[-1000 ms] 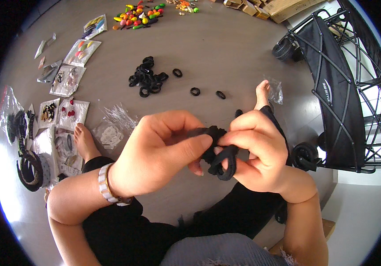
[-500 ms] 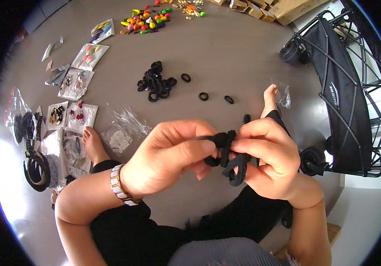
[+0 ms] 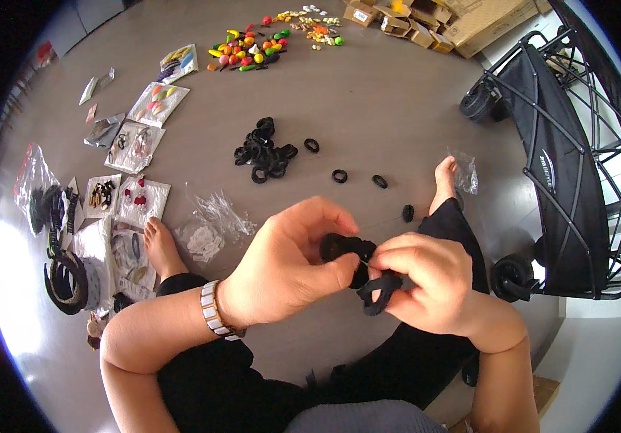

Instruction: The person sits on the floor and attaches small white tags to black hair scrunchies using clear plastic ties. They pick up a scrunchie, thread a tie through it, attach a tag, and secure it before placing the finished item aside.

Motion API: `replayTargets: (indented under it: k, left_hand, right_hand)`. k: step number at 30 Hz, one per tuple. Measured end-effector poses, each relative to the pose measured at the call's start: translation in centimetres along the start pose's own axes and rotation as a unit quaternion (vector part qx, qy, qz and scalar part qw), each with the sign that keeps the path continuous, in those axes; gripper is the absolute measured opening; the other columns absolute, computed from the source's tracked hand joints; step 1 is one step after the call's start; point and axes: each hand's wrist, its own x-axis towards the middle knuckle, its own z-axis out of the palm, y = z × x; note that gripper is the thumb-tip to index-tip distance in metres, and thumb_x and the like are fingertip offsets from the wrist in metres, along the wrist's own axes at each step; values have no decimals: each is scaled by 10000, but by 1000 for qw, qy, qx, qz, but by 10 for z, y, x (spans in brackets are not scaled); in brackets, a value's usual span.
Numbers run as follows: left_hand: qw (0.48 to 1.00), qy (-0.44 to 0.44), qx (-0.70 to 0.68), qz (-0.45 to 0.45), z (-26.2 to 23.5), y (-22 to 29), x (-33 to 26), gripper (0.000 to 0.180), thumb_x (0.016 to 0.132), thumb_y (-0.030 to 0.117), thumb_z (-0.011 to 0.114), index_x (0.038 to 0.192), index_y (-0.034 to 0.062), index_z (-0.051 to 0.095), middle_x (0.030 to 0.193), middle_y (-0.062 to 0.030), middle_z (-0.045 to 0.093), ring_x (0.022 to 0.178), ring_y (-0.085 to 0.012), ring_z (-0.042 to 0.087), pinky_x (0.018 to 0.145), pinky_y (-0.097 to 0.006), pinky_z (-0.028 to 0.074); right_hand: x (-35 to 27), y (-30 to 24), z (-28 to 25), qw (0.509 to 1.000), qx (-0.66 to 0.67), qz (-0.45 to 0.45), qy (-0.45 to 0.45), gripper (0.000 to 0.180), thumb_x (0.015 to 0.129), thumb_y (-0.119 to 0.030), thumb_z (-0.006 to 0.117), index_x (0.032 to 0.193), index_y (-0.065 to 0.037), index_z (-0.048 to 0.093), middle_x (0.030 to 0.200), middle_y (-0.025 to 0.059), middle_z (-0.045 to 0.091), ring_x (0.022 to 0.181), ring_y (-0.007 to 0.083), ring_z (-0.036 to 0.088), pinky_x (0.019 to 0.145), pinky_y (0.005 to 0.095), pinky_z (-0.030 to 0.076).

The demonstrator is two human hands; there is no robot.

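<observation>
Several black hair ties (image 3: 340, 247) are bunched in my left hand (image 3: 285, 256), its thumb and fingers closed round them. Close against it, my right hand (image 3: 429, 278) pinches at the bunch, where a thin pale strand shows faintly between the fingertips. One hair tie loop (image 3: 379, 297) hangs below the right fingertips. On the floor beyond my hands lies a pile of black hair ties (image 3: 261, 155). Single ties lie to its right: one loose tie (image 3: 311, 145), another ring (image 3: 339, 176), and a tie (image 3: 408, 213) near my right foot.
Thin clear plastic strands (image 3: 225, 215) and white tags (image 3: 204, 244) lie by my left foot. Packets of hair accessories (image 3: 142, 202) and headbands (image 3: 66, 283) line the left. Small colourful toy fruits (image 3: 247, 50) and cardboard boxes (image 3: 426, 29) are far off. A black folding wagon (image 3: 552, 162) stands right.
The bunch of hair ties is turned and more gathered into my left hand. My right hand has shifted slightly down and left. The whole view has tilted a little.
</observation>
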Motion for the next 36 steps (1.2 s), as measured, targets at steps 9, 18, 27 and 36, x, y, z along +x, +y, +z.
replayTargets:
  k: [9,18,27,36]
  left_hand:
    - [963,-88,229,113,-10,12,-2,179,723,-29,649,895,9,625,779,-50,601,676,-96,554,570,-213,421]
    - [938,-67,263,215,-11,5,0,110,724,-24,646,831,1,644,732,-84,617,639,-170,569,563,-267,430]
    - [897,-31,336,286,-7,2,1,115,680,-31,646,793,-6,634,685,-94,601,595,-189,564,526,-281,419]
    - [931,8,298,210,-4,4,-5,85,682,1,613,765,13,623,630,-108,556,551,-232,537,511,-300,421]
  right_hand:
    - [7,-2,-17,975,177,122,-61,232,690,66,640,909,18,582,771,72,572,715,103,589,570,182,459]
    - [11,0,-22,983,110,141,-44,246,707,40,669,943,-21,639,705,36,545,628,97,526,633,198,422]
    - [4,-2,-9,934,264,242,-3,235,747,90,601,972,30,572,808,61,541,728,102,554,658,214,465]
    - [8,-7,-10,990,123,67,33,246,695,114,606,932,50,577,853,114,554,734,155,588,637,236,499]
